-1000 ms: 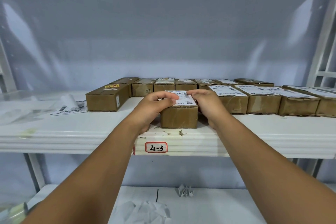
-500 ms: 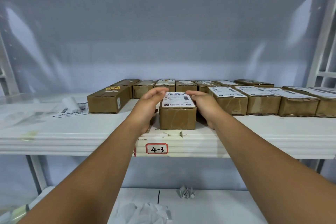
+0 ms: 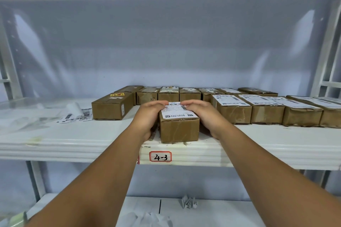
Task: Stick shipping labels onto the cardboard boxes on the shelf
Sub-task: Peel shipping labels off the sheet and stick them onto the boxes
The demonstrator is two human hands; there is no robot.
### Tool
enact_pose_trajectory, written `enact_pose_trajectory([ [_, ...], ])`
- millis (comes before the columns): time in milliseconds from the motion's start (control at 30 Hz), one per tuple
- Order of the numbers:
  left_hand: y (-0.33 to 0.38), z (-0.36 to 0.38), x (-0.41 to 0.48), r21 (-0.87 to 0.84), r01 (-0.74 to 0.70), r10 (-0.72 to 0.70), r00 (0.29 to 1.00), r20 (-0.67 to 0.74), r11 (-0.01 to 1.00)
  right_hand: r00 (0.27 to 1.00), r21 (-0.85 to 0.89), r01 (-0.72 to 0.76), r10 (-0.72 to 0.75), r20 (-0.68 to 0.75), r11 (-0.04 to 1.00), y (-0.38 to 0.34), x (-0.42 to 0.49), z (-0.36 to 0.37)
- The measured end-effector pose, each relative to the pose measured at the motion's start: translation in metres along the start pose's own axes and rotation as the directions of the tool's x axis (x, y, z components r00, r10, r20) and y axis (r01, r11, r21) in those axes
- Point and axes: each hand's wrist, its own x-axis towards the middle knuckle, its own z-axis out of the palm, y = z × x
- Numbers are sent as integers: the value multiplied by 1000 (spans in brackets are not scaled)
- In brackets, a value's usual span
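A small cardboard box (image 3: pixel 180 131) stands at the front edge of the white shelf (image 3: pixel 73 145), with a white shipping label (image 3: pixel 178 113) lying flat on its top. My left hand (image 3: pixel 148 116) cups the box's left side and my right hand (image 3: pixel 203 114) cups its right side. The fingers of both hands curl over the far end of the top and rest on the label, fingertips nearly meeting. The thumbs are hidden. To the left stands a box without a shipping label (image 3: pixel 112 106), with only a yellow sticker on top.
A strip of printed labels (image 3: pixel 76 116) lies on the shelf at the left. Several labelled boxes (image 3: pixel 232 110) form a row at the right, and more boxes (image 3: pixel 168 94) stand behind. A tag reading 4-3 (image 3: pixel 160 156) marks the shelf edge. Crumpled paper (image 3: pixel 189 202) lies on the lower shelf.
Half a second ago my hands were beside the box with the label uncovered. Now the fingers of both have closed over the label's far end, and the box sits slightly nearer the shelf edge.
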Motion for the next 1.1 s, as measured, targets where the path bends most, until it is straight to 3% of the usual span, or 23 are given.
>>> enact_pose_trajectory([
  [233,-3,-3,7,-75,39,-47,993,-105,996,1000,13,5,-5,-21,1000,3,3,0],
  [300,-2,-3,5,-68,-12,9,999,-32,998,999,14,-1,2,-33,1000,3,3,0],
  [367,0,-1,-2,53,-84,77,989,124,995,999,34,-2,3,-37,999,2,2,0],
  [433,1,1,-6,156,-124,94,978,185,980,999,47,5,-3,-43,999,2,2,-1],
  [567,0,2,-1,-14,-3,4,1000,24,1000,997,26,3,-1,-71,1000,6,5,-2],
  [667,2,1,-2,-54,-15,8,993,-121,998,990,-10,-9,7,-139,1000,9,9,-3],
  [733,2,0,-4,-11,-61,60,997,-45,998,976,-65,-26,12,-216,998,11,11,-4],
  [867,3,4,-14,148,-131,79,947,312,980,953,-148,-36,-10,-303,988,10,10,-4],
  [1000,0,2,-8,242,-191,74,904,421,951,943,-129,-45,-1,-332,991,9,8,-5],
  [1100,-2,1,-6,268,-172,44,905,424,948,937,-171,-29,-32,-348,985,7,7,-4],
])
